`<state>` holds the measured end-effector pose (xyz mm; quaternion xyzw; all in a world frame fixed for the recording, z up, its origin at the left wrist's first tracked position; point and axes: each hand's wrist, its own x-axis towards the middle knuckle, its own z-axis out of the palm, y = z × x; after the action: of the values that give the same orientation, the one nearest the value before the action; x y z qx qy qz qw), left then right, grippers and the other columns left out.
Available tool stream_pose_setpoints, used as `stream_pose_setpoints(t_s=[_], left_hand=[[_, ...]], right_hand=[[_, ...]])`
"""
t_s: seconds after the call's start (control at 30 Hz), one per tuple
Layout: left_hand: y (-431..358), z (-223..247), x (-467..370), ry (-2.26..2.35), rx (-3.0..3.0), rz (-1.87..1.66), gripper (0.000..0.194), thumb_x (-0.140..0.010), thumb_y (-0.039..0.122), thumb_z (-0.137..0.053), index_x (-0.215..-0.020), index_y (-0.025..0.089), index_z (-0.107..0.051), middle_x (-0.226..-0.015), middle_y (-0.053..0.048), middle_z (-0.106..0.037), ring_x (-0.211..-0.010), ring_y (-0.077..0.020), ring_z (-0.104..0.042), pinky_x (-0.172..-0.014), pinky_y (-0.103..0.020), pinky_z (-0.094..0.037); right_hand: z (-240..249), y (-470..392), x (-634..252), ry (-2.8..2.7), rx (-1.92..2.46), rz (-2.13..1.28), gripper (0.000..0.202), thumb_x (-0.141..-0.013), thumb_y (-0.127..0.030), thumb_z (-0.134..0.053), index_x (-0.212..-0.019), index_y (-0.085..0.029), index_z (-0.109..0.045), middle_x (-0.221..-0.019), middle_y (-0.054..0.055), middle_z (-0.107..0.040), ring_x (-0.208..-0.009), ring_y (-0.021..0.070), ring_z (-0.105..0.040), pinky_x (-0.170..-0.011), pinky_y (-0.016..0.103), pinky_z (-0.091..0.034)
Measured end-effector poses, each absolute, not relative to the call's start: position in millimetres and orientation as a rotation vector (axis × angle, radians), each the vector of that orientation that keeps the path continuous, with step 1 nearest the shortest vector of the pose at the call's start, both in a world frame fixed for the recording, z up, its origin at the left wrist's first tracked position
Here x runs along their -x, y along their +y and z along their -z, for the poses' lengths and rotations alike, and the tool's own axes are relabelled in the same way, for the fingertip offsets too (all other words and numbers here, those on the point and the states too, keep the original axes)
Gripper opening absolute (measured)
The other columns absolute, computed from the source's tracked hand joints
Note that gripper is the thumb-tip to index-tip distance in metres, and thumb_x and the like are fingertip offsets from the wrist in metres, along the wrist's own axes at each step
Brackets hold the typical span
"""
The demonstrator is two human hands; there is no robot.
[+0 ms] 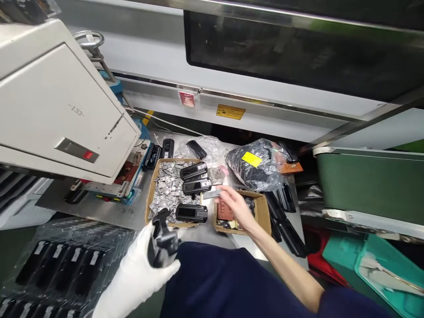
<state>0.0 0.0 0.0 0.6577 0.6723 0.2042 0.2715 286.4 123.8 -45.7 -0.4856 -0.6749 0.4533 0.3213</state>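
My left hand (142,265), in a white glove, is closed around a black plastic part (164,240) near my lap. My bare right hand (232,205) reaches over a small cardboard box (263,212) and pinches a small silver metal piece (212,193). Beside it a larger cardboard box (150,194) holds many small silver metal pieces, with three black plastic housings (194,185) lying on top of them.
A beige machine (56,101) overhangs the bench at left. Clear trays of black parts (62,260) sit at lower left. A plastic bag of black parts (258,165) lies behind the boxes, loose black housings (285,221) to their right, and green bins (367,185) further right.
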Motion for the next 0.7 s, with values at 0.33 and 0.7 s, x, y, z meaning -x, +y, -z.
stream_pose_setpoints(t_s=[0.33,0.7], left_hand=[[44,-65,-111,1.215,-2.286,-0.56,0.042,-0.086,0.024,-0.067,-0.126,0.031,-0.056,-0.118,0.002,-0.071,-0.103,-0.0206,-0.073,-0.085,-0.029,-0.062],[36,-63,-158,1.167,-2.383,-0.372,0.034,-0.086,0.02,-0.067,-0.12,0.025,-0.062,-0.114,-0.006,-0.07,-0.103,-0.0246,-0.069,-0.096,-0.041,-0.059]], right_hand=[[-73,20,-404,-1.806,0.939,-0.809,0.037,-0.103,-0.053,-0.06,-0.123,-0.028,-0.078,-0.099,0.005,-0.082,-0.079,0.0175,-0.079,-0.073,0.019,-0.063],[-62,12,-442,-2.199,0.831,-0.549,0.031,-0.113,-0.038,-0.044,-0.127,-0.017,-0.062,-0.098,0.005,-0.078,-0.083,0.0132,-0.075,-0.078,0.021,-0.059]])
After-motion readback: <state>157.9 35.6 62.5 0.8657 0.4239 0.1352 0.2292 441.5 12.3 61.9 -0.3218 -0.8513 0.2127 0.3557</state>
